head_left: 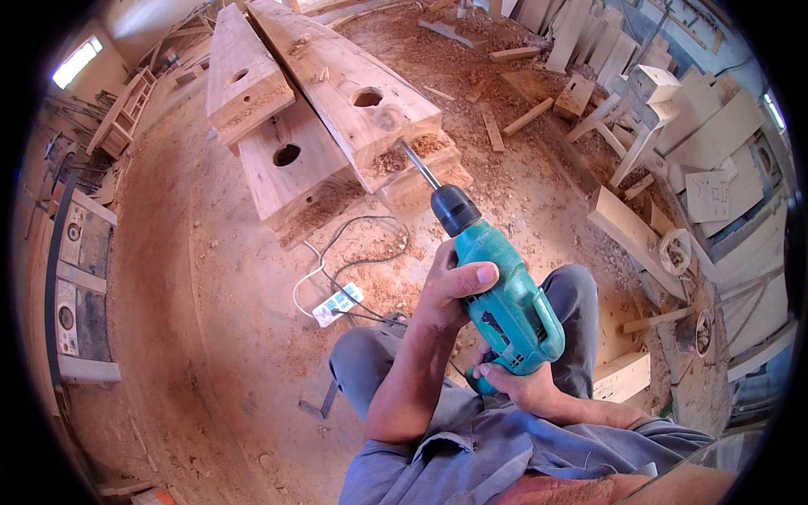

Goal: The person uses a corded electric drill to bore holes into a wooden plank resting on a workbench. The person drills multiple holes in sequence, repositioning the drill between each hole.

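A teal power drill (505,303) with a black chuck points away from me, its metal bit (418,164) meeting the near end of a thick wooden beam (389,118). My left hand (450,286) wraps round the drill's body just behind the chuck, thumb across the top. At the rear, my right hand (526,389) grips the handle. The beam has a round hole (367,98) in its upper face close to that end. Whether the bit has entered the wood is too small to tell. Two more beams, a lower one (286,181) and an upper left one (244,80), lie beside it, each with a similar hole.
A white and blue power strip (338,305) with cords lies on the dusty floor ahead of my knees. Near it is a dark metal square (320,402). Wood offcuts and a pale wooden stand (635,118) fill the right side; boards lean along the wall.
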{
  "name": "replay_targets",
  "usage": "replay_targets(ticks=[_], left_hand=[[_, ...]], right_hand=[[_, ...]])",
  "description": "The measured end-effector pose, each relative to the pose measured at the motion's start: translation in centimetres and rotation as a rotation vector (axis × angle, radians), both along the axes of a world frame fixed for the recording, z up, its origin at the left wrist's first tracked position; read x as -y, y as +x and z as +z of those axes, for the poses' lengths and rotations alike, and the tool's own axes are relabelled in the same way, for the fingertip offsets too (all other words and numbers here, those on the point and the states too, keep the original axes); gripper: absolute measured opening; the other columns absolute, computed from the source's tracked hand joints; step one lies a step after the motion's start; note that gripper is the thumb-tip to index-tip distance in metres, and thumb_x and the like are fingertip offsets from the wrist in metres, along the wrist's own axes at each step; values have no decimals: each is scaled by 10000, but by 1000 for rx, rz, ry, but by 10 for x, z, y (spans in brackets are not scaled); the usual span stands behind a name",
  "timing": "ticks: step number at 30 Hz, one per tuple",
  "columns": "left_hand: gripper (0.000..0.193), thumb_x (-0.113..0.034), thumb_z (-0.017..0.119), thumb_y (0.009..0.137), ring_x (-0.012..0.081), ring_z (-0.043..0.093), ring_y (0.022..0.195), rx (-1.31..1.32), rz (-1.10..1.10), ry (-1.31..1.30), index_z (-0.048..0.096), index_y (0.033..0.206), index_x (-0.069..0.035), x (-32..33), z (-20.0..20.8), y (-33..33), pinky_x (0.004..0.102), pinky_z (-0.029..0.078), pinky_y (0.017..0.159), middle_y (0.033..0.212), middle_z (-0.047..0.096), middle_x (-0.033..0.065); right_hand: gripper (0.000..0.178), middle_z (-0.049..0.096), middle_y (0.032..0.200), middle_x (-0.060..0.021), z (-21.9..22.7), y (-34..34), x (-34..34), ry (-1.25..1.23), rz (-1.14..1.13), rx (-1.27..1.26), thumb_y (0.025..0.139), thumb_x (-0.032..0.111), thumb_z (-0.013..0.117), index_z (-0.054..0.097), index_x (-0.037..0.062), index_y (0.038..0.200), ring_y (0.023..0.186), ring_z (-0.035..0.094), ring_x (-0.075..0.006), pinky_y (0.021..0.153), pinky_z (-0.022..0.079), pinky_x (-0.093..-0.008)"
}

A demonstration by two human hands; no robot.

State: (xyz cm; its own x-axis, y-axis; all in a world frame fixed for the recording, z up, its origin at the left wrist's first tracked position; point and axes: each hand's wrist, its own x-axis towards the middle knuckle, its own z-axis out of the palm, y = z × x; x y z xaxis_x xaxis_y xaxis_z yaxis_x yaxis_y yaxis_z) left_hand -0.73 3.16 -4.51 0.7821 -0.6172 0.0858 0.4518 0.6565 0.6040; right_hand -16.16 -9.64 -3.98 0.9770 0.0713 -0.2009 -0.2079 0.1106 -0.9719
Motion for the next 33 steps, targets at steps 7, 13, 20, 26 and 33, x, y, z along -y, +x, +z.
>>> replay_targets(ticks=[7,13,20,26,33], left_hand=[[705,-309,830,714,381,738,949,38,-19,-21,572,1271,38,-1,-8,7,502,618,878,1085,708,252],[716,-311,836,706,381,740,950,18,2,12,570,1271,38,-1,-2,6,504,620,876,1081,710,259],[744,-306,841,690,392,739,945,0,35,33,558,1293,27,-2,-1,5,508,620,884,1085,708,277],[751,-304,835,697,397,736,955,10,27,28,548,1307,28,-2,-1,6,506,617,885,1088,705,283],[735,-315,828,717,397,731,973,25,9,7,550,1303,31,0,-5,5,511,616,878,1104,698,262]], right_hand=[[326,694,1028,-80,-3,4,1,-14,27,3,903,-27,694,588,19,1208,908,702,-174,801,570,-320],[349,694,1043,-87,-5,1,-2,18,-22,-23,908,-29,695,580,20,1234,908,705,-182,807,576,-335],[350,696,1045,-83,-10,3,-1,15,-3,9,912,-20,699,580,23,1238,907,705,-179,806,576,-334],[353,700,1035,-81,-9,4,-2,18,-10,3,909,-15,706,575,22,1235,902,703,-175,805,572,-331],[275,699,1007,-74,-7,2,0,16,-9,56,907,-17,706,614,21,1163,900,701,-169,807,569,-327]])
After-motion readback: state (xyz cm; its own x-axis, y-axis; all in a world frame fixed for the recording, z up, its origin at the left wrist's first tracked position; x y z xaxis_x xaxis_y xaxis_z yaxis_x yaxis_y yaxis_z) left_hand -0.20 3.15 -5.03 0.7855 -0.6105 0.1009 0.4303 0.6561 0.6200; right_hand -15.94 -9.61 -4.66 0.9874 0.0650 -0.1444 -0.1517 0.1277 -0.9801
